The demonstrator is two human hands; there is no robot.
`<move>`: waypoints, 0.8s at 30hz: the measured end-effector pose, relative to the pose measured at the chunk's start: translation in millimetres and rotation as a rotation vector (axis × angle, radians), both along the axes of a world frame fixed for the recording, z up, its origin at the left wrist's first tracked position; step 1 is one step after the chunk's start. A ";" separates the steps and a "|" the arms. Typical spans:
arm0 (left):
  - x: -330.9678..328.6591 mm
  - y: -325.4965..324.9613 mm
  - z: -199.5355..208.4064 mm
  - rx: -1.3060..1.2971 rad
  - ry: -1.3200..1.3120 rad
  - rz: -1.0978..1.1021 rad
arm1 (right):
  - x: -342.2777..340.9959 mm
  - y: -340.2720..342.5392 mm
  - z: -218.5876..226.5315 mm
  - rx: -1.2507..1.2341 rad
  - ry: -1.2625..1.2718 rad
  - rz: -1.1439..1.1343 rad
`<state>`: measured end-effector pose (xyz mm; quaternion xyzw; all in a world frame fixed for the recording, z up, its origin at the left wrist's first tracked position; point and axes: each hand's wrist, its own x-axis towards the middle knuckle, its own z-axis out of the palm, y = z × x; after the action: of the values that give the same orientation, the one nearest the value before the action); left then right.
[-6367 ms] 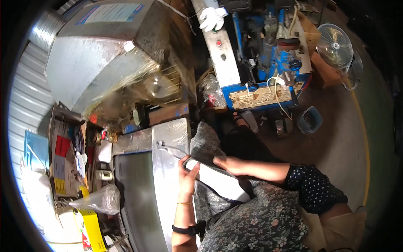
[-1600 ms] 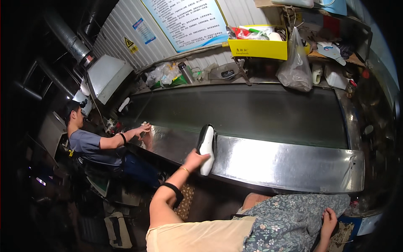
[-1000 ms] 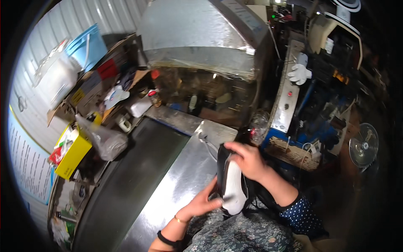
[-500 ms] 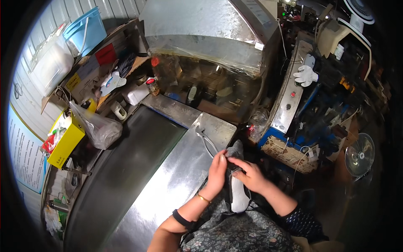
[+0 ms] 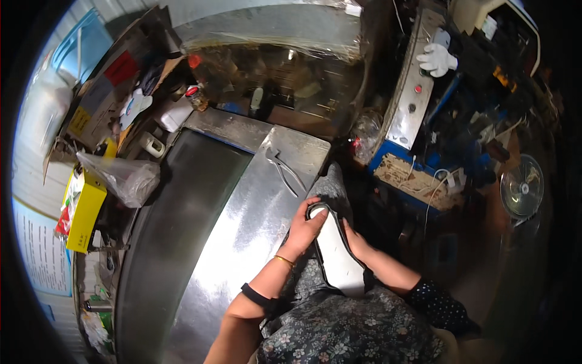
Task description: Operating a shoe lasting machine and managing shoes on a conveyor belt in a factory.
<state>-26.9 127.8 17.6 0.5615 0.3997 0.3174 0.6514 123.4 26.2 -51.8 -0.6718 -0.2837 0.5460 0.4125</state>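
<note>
A shoe on its last [image 5: 338, 255] lies over my lap, its white underside facing up and a black upper edge running round it. My left hand [image 5: 305, 229] is closed on its far, toe end, with the thumb pressed on the white surface. Along the right side of the shoe, my right hand [image 5: 357, 244] grips the black edge; its fingertips are partly hidden. Metal pincers [image 5: 284, 172] rest on the shiny metal tabletop [image 5: 227, 233], just beyond my left hand and apart from it.
A dark conveyor belt [image 5: 176, 224] runs left of the metal top. Beyond it sit a plastic bag [image 5: 130, 182], a yellow box [image 5: 86, 209] and a red-lidded jar [image 5: 196, 97]. A hooded machine [image 5: 273, 27] stands ahead. Rightward are a control panel [image 5: 412, 97], a white glove [image 5: 436, 59] and a fan [image 5: 522, 188].
Both hands have moved apart to the shoe's two sides, and more of its white underside shows. The pincers, earlier partly behind my left hand, now lie in full view. The view has shifted.
</note>
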 end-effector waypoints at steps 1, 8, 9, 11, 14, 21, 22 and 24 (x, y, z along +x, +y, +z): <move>-3.0 2.5 -1.7 -0.011 0.012 -0.008 | -8.2 1.7 18.4 0.132 -0.102 0.104; 0.2 23.1 -15.1 -0.100 -0.008 0.032 | -18.9 22.9 85.2 0.082 -1.035 0.412; 8.8 22.2 -0.5 -0.137 -0.017 -0.012 | -9.8 17.5 60.2 0.298 -1.052 0.268; 3.5 18.3 0.8 -0.065 0.092 -0.046 | 2.3 7.5 49.0 0.147 -0.508 0.352; -2.7 29.6 -7.2 0.056 0.114 -0.123 | 4.0 -35.3 38.2 0.233 0.022 0.307; -8.2 -21.2 13.0 0.244 0.635 0.214 | -18.9 1.9 65.2 0.145 -0.004 0.176; -6.3 -12.9 28.2 0.235 0.647 0.228 | -24.5 7.0 68.6 0.103 -0.157 0.242; -3.8 1.1 43.3 0.552 1.134 0.017 | -41.5 13.0 72.1 0.060 -0.198 0.188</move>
<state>-30.7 128.8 60.8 0.7866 0.5907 0.0671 0.1670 81.9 39.1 20.2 -0.6801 -0.4010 0.5045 0.3495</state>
